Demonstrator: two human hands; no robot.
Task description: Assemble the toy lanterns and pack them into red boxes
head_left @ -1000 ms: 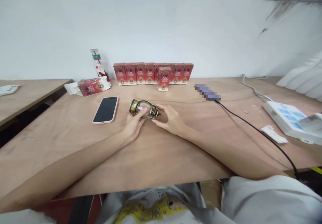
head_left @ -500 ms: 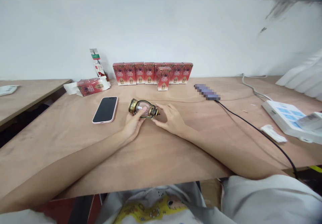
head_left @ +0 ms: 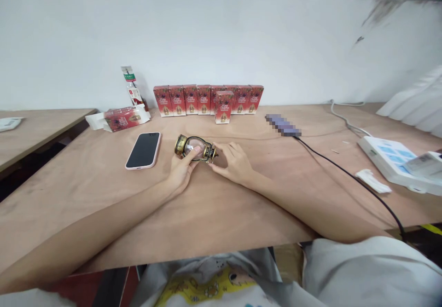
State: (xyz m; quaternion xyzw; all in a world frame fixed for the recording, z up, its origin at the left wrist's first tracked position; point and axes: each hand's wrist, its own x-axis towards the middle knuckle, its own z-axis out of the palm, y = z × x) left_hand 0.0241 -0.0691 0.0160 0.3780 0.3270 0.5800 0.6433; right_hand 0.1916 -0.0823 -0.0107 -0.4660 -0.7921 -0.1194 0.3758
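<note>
A small bronze-coloured lantern with a clear globe lies on its side above the table, base to the left and pointed top to the right. My left hand is closed around its middle, thumb across the globe and the other fingers mostly underneath. At the top end, my right hand has its thumb and index finger on either side of the lantern's tip, seemingly touching its thin wire handle. The palm stays away from the metal.
Several red printed boxes stand along the wall, one in front. An opened red box lies left, beside a small bottle. A phone, a pixelated device with a black cable, and a white power strip rest on the table.
The whole view has shifted very slightly. Both hands keep their places on the lantern, with no clear movement.
</note>
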